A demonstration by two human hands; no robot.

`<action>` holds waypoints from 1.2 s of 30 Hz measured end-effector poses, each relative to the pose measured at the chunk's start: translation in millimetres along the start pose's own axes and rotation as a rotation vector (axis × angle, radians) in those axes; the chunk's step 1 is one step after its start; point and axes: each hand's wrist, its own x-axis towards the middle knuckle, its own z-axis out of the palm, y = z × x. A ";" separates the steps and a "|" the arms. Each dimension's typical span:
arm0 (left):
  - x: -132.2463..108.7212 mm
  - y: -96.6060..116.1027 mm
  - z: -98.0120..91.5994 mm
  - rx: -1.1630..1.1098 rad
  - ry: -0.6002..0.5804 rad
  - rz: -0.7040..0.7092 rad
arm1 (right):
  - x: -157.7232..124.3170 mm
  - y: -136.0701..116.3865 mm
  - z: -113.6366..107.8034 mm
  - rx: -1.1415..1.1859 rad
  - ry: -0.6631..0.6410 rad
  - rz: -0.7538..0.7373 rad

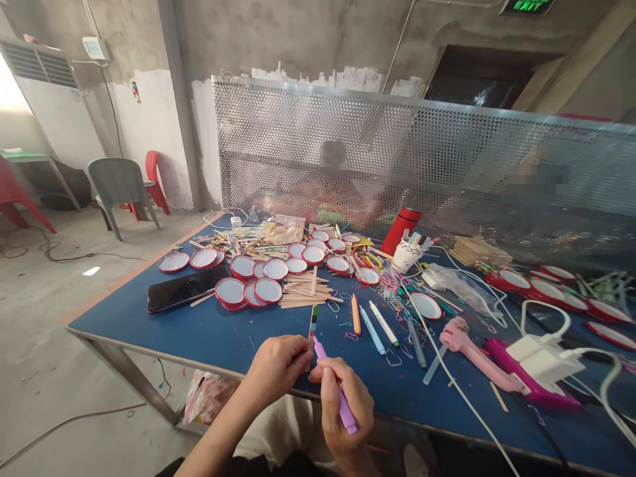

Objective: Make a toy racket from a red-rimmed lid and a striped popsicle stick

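Note:
At the table's front edge my left hand [281,363] pinches a wooden craft stick [313,324] that points away from me. Its far end carries bands of green, pale blue and black colour; my fingers hide the near end. My right hand [348,404] is closed round a purple marker [344,404], whose tip end meets or nearly meets the stick. Just beyond lie an orange marker [356,315], a light blue marker [372,328] and a white marker with a green end [384,323]. A pile of plain craft sticks [305,289] sits further back.
Several red-rimmed white lids [230,291] spread over the blue table [199,338]. A phone [186,289] lies at left. Behind stand a red bottle [400,228] and a cup of pens [406,255]. At right are a pink glue gun [479,354], chargers [541,358] and cables.

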 end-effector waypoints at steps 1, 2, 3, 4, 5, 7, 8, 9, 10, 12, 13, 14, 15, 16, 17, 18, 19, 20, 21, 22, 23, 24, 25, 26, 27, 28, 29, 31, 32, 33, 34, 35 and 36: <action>0.2 0.2 -0.1 -0.001 0.001 -0.002 | -0.2 0.2 0.0 -0.007 0.010 0.007; 0.3 0.3 -0.2 -0.004 0.003 -0.004 | -0.5 0.6 0.1 -0.009 0.018 0.016; 0.3 0.4 -0.3 -0.007 0.003 -0.003 | -0.9 1.0 0.3 -0.007 0.021 0.017; 0.3 0.4 -0.4 -0.011 0.001 0.000 | -1.4 1.5 0.5 0.002 0.016 0.007; 0.2 0.5 -0.4 -0.015 -0.003 0.003 | -2.0 1.9 0.8 0.014 0.005 -0.004; 0.0 0.9 -0.5 -0.020 -0.007 0.004 | -2.9 2.5 1.1 0.027 -0.009 -0.013; -0.1 1.1 -0.6 -0.020 -0.006 0.000 | -3.1 2.6 1.0 0.023 -0.001 -0.003; -0.1 1.4 -0.6 -0.019 -0.005 -0.006 | -3.1 2.6 0.8 0.019 0.010 0.013; -0.1 1.6 -0.7 -0.020 -0.004 -0.010 | -3.0 2.4 0.5 0.019 0.017 0.027; -0.1 1.7 -0.7 -0.025 -0.003 -0.009 | -2.3 1.9 -0.4 0.035 0.009 0.022; 0.0 1.5 -0.6 -0.028 -0.001 -0.005 | -1.8 1.5 -0.7 0.046 -0.006 0.009; 0.0 1.3 -0.5 -0.028 0.002 -0.001 | -1.2 1.2 -0.9 0.052 -0.023 -0.004; -0.1 0.9 -0.4 -0.027 0.004 0.003 | -0.7 0.9 -0.9 0.051 -0.037 -0.015; -0.2 0.5 -0.2 -0.025 0.005 0.005 | -0.2 0.6 -0.7 0.043 -0.039 -0.018; -0.3 0.2 -0.1 -0.023 0.005 0.004 | 0.1 0.2 -0.3 0.034 -0.036 -0.013; -0.4 0.0 -0.1 -0.019 0.003 0.001 | 0.3 -0.1 0.1 0.024 -0.026 -0.004; -0.5 -0.1 -0.1 -0.016 0.001 -0.004 | 0.2 -0.3 0.5 0.016 -0.009 0.007; -0.6 -0.1 -0.2 -0.013 -0.001 -0.008 | 0.1 -0.5 0.8 0.011 0.011 0.017; -0.6 0.0 -0.3 -0.012 -0.001 -0.012 | 0.0 -0.6 1.0 0.008 0.028 0.023; -0.5 0.1 -0.4 -0.012 -0.002 -0.012 | 0.0 -0.6 1.0 0.010 0.035 0.022; -0.4 0.2 -0.5 -0.015 -0.004 -0.010 | 0.1 -0.5 0.9 0.015 0.033 0.015; -0.2 0.3 -0.6 -0.018 -0.005 -0.005 | 0.3 -0.4 0.8 0.021 0.024 0.006; 0.0 0.2 -0.6 -0.019 -0.004 -0.001 | 0.7 -0.3 0.6 0.027 0.011 -0.003; 0.3 0.2 -0.6 -0.017 -0.002 0.003 | 1.1 -0.2 0.5 0.029 -0.002 -0.011; 0.6 0.0 -0.7 -0.013 0.000 0.006 | 1.6 -0.1 0.4 0.028 -0.013 -0.018; 0.9 -0.1 -0.7 -0.008 0.001 0.009 | 1.9 -0.2 0.3 0.024 -0.018 -0.024; 1.2 -0.2 -0.7 -0.004 0.003 0.010 | 2.2 -0.3 0.4 0.017 -0.017 -0.022; 1.6 -0.4 -0.8 -0.001 0.003 0.008 | 2.3 -0.9 0.5 0.000 -0.003 -0.003; 1.6 -0.5 -0.8 -0.002 0.003 0.007 | 2.2 -1.1 0.5 -0.006 0.010 0.008; 1.6 -0.5 -0.7 -0.005 0.003 0.006 | 2.1 -1.3 0.5 -0.007 0.021 0.014; 1.4 -0.6 -0.7 -0.007 0.004 0.007 | 1.9 -1.4 0.5 -0.004 0.022 0.013; 1.1 -0.6 -0.5 -0.008 0.006 0.009 | 1.7 -1.4 0.5 0.001 0.015 0.003; 0.9 -0.7 -0.4 -0.008 0.008 0.010 | 1.6 -1.2 0.4 0.006 0.005 -0.011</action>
